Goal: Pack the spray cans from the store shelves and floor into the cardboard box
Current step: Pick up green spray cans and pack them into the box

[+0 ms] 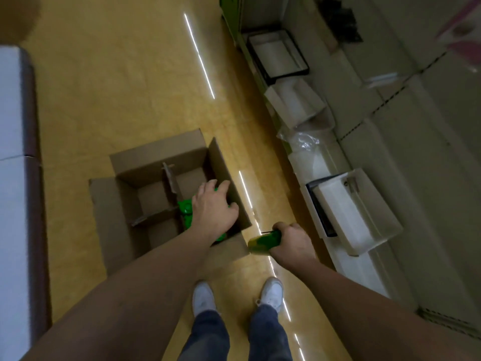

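Right hand (294, 242) grips a glossy green can (263, 242). Left hand (213, 207) lies over green caps (185, 207) in the divided cardboard box (156, 155); its fingers' hold is unclear.

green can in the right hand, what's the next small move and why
Probably swing the green can left over the cardboard box and lower it into an empty cell: the right hand grips it just outside the near corner, and the left hand covers packed cans inside.
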Available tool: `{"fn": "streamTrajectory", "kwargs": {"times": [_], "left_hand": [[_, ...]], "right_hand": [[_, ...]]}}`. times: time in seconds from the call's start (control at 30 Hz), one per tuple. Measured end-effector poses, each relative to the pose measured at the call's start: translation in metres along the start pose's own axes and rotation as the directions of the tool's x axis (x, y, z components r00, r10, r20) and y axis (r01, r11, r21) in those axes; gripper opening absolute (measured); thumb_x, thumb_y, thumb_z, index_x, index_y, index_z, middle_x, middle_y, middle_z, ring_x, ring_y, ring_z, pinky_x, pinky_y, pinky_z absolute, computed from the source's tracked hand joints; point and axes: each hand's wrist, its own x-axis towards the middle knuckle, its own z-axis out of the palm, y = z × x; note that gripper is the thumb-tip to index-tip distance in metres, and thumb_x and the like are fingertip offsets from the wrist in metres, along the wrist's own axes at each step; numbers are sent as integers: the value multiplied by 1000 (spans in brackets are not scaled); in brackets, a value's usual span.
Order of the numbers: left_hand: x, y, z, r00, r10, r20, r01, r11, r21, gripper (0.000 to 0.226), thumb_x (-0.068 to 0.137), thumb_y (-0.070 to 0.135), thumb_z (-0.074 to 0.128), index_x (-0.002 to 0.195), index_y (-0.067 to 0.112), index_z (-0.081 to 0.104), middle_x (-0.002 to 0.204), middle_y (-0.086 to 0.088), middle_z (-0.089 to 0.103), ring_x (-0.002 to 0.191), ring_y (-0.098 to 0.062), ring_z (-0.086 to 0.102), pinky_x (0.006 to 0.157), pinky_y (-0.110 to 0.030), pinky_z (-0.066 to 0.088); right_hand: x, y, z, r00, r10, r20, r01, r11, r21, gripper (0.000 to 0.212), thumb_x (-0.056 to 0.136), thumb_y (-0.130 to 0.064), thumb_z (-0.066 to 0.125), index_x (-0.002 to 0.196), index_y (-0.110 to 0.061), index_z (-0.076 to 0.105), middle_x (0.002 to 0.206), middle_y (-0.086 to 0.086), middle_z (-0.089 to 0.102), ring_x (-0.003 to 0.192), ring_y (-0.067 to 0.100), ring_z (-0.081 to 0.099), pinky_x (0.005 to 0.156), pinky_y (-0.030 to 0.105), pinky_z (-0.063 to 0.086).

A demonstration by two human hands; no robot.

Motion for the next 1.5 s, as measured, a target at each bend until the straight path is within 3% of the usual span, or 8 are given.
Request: {"fn": "streamTrajectory", "kwargs": {"times": [0.2,0.37,0.5,0.7,0.87,1.5], "left_hand": [[-7,-41,-28,998,-48,-47,46,998,-40,64,95,39,58,154,25,38,159,-9,35,148,-31,25,120,-53,27],[-12,-70,-19,984,-164,-66,159,985,-74,64,91,38,60,152,25,43,157,-12,38,147,-32,28,119,-49,29],[-13,-83,-5,965,-251,-78,242,964,-108,64,93,35,60,153,23,41,158,-12,36,148,-31,26,120,-46,27],[-9,-93,27,937,-346,-53,335,930,-152,66,95,38,59,155,23,37,160,-9,33,150,-28,23,122,-46,24],[-2,-108,54,920,-390,-26,381,909,-171,66,95,36,60,156,22,37,161,-10,33,150,-28,22,122,-48,25],[54,-172,175,892,-453,5,446,876,-182,68,94,35,59,156,23,36,161,-10,31,151,-28,20,122,-49,25]], "right_hand": [[13,-48,15,994,-111,-7,109,985,-132,44,87,-25,70,129,-27,58,109,1,52,96,16,53,77,33,56],[36,-61,37,984,-177,-12,171,966,-196,49,87,-20,69,134,-28,56,110,1,52,98,17,50,69,25,46],[60,-59,52,969,-248,10,243,939,-243,51,88,-19,68,136,-27,56,114,4,55,103,20,51,72,24,38],[92,-54,74,946,-306,102,323,901,-290,59,85,-13,69,140,-26,52,123,7,52,109,23,51,85,29,52],[122,-57,94,928,-324,183,367,874,-319,56,85,-10,70,137,-22,52,125,9,51,113,26,51,91,34,52],[201,-56,188,898,-338,282,431,808,-402,55,93,0,55,145,-18,45,134,16,48,121,34,47,94,38,47]]}}
